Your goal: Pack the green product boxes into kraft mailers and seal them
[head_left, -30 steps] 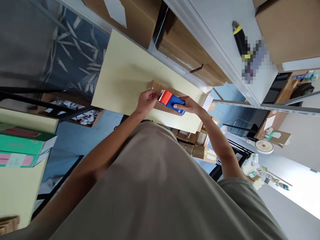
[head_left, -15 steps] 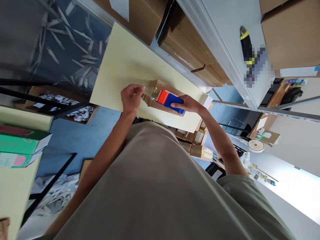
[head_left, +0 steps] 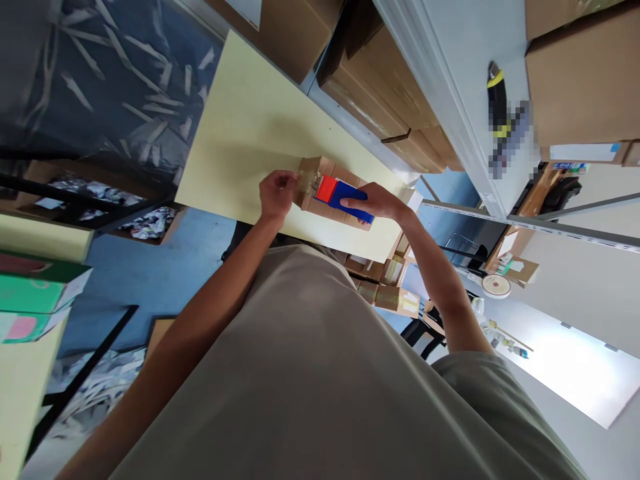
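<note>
The left grip point(head_left: 278, 195), pinching what looks like clear tape point(head_left: 304, 182), is swinging back to the box point(head_left: 320, 167) on the surface point(head_left: 250, 127), bringing the strip nearer its end while the right grip point(head_left: 377, 200) is clasping the dispenser point(head_left: 337, 193).

A black-and-yellow cutter point(head_left: 498, 100) lies on a pale shelf point(head_left: 450, 40) near brown cartons point(head_left: 583, 90), upper right. At left, green boxes point(head_left: 30, 293) with a pink patch rest on a cream side table point(head_left: 25, 380), near an open carton point(head_left: 35, 175) of crumpled scraps point(head_left: 145, 223). Blue floor point(head_left: 200, 247) spreads beside it. White strips point(head_left: 117, 50) lie scattered, upper left, possibly under clear plastic, the blur making it uncertain.
</note>
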Tool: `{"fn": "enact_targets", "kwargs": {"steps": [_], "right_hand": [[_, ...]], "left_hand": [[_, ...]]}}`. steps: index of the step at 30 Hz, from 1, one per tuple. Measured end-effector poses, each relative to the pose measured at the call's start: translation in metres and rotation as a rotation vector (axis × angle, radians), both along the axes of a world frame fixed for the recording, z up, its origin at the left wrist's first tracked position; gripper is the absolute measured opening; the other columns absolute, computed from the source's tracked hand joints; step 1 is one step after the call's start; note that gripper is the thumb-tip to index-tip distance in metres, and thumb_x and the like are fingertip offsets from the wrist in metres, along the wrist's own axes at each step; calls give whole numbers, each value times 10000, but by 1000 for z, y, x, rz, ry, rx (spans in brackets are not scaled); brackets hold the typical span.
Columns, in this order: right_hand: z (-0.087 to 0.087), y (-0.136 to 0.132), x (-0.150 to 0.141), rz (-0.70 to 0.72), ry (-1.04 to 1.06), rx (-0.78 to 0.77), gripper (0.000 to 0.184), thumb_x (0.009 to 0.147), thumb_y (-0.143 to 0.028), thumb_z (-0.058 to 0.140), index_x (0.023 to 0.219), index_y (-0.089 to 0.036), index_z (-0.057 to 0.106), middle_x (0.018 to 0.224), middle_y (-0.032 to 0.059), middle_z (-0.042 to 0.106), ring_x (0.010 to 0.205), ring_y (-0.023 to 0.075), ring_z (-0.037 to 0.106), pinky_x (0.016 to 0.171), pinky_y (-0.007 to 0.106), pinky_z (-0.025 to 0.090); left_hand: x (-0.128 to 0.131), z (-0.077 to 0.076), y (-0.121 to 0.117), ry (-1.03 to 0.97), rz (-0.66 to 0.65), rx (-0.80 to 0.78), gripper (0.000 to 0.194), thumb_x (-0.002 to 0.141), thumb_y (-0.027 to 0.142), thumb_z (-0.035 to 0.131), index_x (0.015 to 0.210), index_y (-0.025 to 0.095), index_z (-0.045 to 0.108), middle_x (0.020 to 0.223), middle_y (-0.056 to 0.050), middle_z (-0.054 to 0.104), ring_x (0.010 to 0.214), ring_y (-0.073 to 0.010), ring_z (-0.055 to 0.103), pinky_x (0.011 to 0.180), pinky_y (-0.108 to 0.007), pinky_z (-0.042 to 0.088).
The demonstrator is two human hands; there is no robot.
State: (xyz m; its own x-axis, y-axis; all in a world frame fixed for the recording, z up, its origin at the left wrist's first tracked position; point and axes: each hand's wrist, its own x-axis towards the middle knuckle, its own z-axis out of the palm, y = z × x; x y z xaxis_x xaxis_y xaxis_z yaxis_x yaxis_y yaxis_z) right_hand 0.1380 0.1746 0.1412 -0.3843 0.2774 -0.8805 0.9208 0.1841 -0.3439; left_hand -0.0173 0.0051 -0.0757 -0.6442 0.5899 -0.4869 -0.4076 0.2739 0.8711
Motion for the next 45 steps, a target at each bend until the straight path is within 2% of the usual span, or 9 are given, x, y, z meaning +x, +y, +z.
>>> {"fn": "enact_targets", "kwargs": {"steps": [5, 10, 16, 22, 27, 35, 39, 43, 45], "right_hand": [[-1, -2, -3, 89, 9, 95, 698, 943, -868, 746, 771, -196, 665, 694, 50, 717, 674, 182, 692, 637, 291, 491], [0, -7, -4, 148, 12, 163, 633, 985, -768, 740, 734, -192, 663, 684, 48, 685, 675, 183, 656, 643, 308, 454], [-6, -9, 2, 84, 46, 142, 616, 959, -769, 763, 794, -177, 722, 695, 63, 721, 679, 216, 711, 641, 317, 504], [-5, 0, 13, 17, 141, -37, 635, 911, -798, 827, 902, -166, 769, 753, 82, 778, 700, 236, 751, 689, 344, 605], [13, 22, 73, -32, 180, -102, 670, 839, -824, 889, 908, -162, 811, 689, 70, 755, 701, 250, 758, 687, 370, 624], [40, 70, 234, -153, -29, 144, 620, 781, -790, 968, 817, -190, 817, 678, 82, 744, 766, 285, 775, 701, 415, 599], [23, 75, 259, -243, -100, 150, 648, 790, -812, 950, 824, -180, 812, 663, 74, 722, 730, 272, 762, 688, 413, 590], [-14, 60, 238, -213, -86, 42, 580, 781, -714, 1009, 834, -171, 812, 655, 80, 726, 715, 285, 759, 694, 421, 579], [-32, 49, 220, -169, -101, 70, 561, 784, -686, 1021, 801, -174, 793, 612, 73, 701, 699, 295, 760, 712, 430, 577]], "left_hand": [[8, -2, -2, 17, -74, 62, 340, 942, 550, 859, 902, 233, 744, 865, -31, 750, 808, -169, 725, 761, -287, 589], [2, 13, -3, 80, -38, -2, 388, 854, 454, 943, 1127, 239, 772, 918, -23, 753, 792, -164, 710, 744, -290, 566], [3, 45, 4, 171, -177, -15, 187, 900, 367, 852, 922, 222, 736, 813, -14, 733, 705, -155, 645, 680, -287, 507], [1, 56, 4, 269, -210, -73, 204, 892, 390, 835, 925, 226, 718, 857, -10, 753, 739, -150, 652, 699, -270, 511], [1, 60, 5, 347, -216, -117, 224, 875, 421, 825, 933, 229, 724, 922, -33, 782, 871, -177, 723, 740, -267, 536], [2, 58, 4, 451, -204, -207, 285, 881, 470, 814, 969, 223, 705, 1003, -59, 788, 983, -202, 752, 789, -277, 580], [2, 58, 5, 473, -203, -215, 360, 877, 549, 812, 979, 229, 684, 1031, -61, 770, 1020, -221, 746, 837, -317, 604], [1, 57, 3, 503, -209, -235, 438, 860, 632, 801, 972, 236, 653, 1028, -57, 751, 1036, -231, 737, 867, -343, 616], [0, 57, 3, 516, -201, -242, 449, 847, 636, 805, 969, 235, 645, 1029, -61, 750, 1043, -234, 737, 890, -353, 623]]}}
